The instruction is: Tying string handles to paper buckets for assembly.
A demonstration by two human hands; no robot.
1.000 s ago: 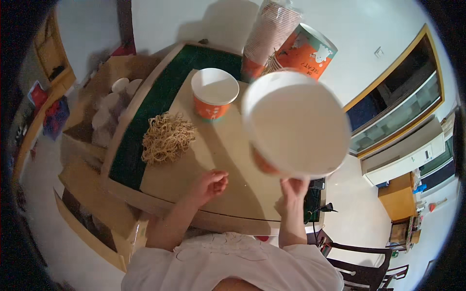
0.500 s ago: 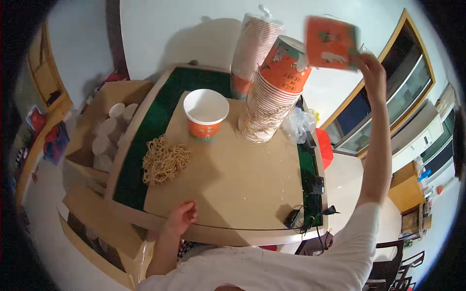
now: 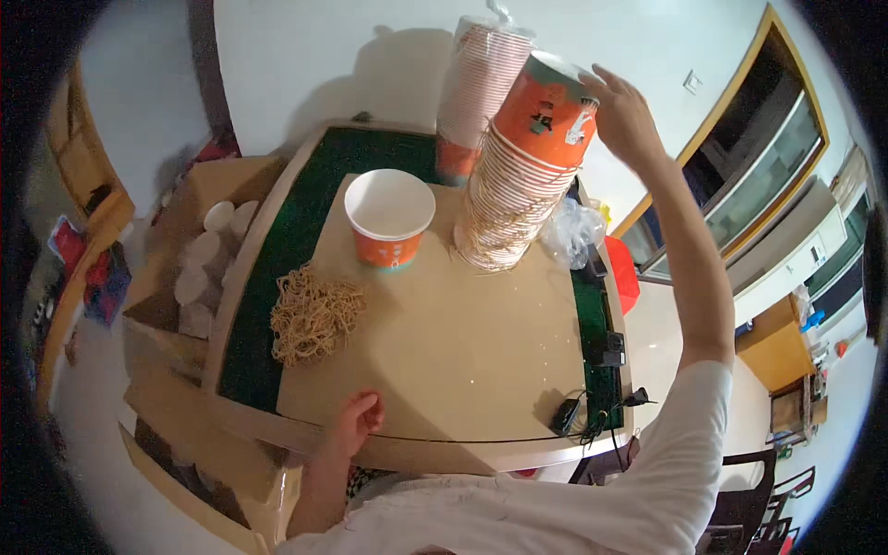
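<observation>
Mostly orange, green-banded, white-rimmed inverted cup stack (image 3: 524, 176); right fingers (image 3: 618, 90) apart, left fingers (image 3: 370, 409) together.

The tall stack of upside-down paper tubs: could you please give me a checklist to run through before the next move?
1. Right hand at the top tub of the tall stack: ok; firmness of contact: cannot tell.
2. Tall stack standing plumb: cannot tell; it looks leaning, but the lens bends edges.
3. Left hand free: ok, no held thing shows.
4. Single tub upright, open end up: ok, no contents visible.
5. Pile of tan bands apart from the tall stack: ok, it lies on the left.
6. Black adapter apart from the tall stack: ok.
</observation>
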